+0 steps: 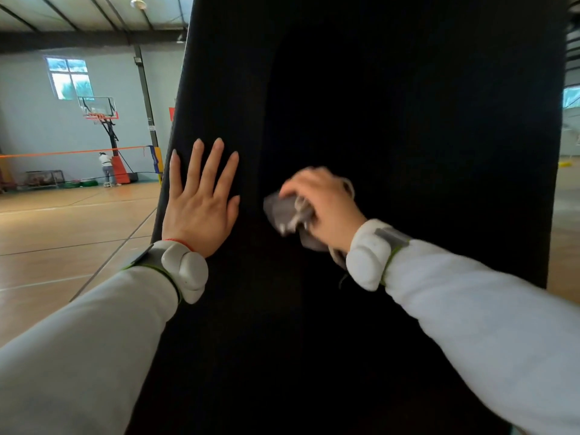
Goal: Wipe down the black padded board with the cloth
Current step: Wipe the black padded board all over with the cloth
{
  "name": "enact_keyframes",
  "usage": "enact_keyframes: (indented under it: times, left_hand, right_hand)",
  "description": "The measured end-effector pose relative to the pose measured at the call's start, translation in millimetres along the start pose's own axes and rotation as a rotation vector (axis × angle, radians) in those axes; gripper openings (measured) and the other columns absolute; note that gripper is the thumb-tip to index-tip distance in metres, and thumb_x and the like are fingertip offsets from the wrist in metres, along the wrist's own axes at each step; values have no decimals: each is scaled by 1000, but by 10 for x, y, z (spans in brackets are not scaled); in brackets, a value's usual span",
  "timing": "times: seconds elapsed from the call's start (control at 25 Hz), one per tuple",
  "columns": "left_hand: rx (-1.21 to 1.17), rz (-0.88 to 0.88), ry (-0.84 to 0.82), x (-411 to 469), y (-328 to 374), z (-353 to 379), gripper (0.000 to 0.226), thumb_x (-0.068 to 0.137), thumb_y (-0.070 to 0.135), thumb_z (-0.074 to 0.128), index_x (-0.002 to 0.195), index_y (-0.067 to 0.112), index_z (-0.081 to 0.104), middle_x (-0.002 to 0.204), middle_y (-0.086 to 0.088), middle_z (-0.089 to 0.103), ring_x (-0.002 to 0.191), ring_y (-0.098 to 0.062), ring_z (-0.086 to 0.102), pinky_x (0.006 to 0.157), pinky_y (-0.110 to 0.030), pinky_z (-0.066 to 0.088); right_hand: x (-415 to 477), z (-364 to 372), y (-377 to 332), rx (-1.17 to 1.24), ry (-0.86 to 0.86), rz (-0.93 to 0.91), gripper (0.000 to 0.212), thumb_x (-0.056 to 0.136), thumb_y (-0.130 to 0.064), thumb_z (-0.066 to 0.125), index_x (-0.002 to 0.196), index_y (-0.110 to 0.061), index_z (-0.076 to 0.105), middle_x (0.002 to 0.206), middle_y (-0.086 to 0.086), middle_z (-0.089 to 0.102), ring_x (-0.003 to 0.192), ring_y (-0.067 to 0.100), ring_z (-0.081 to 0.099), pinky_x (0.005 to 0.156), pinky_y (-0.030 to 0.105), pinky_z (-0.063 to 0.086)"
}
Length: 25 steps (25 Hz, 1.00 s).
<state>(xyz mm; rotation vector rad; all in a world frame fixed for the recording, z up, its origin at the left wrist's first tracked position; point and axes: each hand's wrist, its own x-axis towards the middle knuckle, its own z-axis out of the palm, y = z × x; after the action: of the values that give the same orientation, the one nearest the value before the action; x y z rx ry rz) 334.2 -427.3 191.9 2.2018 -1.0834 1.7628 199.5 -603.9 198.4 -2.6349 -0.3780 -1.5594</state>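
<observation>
The black padded board (408, 120) stands upright and fills most of the view. The left hand (201, 205) lies flat on it with straight, spread fingers, so its grip is open and it holds nothing; I judge that it steadies the board. The right hand (323, 205) has a closed grip on the cloth (282, 213), a grey crumpled piece that is pressed on the board near its middle, just beside the left hand.

The wiping seems to be under way, but how much is finished I cannot tell: the surface is evenly dark and shows no mark between wiped and unwiped parts. I would treat the wide areas above, below and to the right of the cloth as work that is left.

The left edge of the board runs just beside the left hand, with the wooden floor (62, 230) behind it. The right edge is well apart from the right hand, so there is much open room for strokes to that side
</observation>
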Motion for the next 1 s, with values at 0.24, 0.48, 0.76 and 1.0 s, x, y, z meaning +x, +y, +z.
enact_keyframes:
  times: [0.24, 0.48, 0.76, 1.0]
  left_hand:
    - [-8, -6, 3, -4, 8, -1, 61, 92, 36, 31, 147, 12, 20, 154, -15, 16, 142, -36, 8, 113, -52, -2]
    - [-19, -10, 11, -2, 8, -14, 60, 92, 36, 31, 147, 12, 21, 154, -15, 16, 142, -35, 8, 113, -51, -2]
    - [-24, -12, 17, -4, 17, -14, 60, 92, 35, 31, 147, 12, 23, 154, -15, 18, 142, -35, 8, 113, -52, -1]
    - [-71, -13, -6, -30, 21, -32, 61, 92, 34, 33, 147, 12, 22, 155, -15, 15, 142, -36, 7, 113, -54, -1]
  right_hand:
    - [508, -201, 74, -170, 6, 240, 70, 72, -30, 70, 135, -27, 41, 144, 3, 30, 135, 24, 23, 108, 44, 20]
    - [464, -385, 219, -432, -128, 160, 92, 67, -60, 67, 144, -41, 20, 153, -2, 16, 138, 24, 15, 108, 49, 12]
    - [345, -106, 69, -241, 14, 303, 76, 73, -37, 72, 139, -43, 33, 144, -1, 23, 127, 26, 23, 99, 48, 29]
    - [-248, 201, -73, -191, -136, 174, 65, 71, -26, 75, 130, -41, 48, 137, 2, 36, 119, 26, 29, 90, 43, 30]
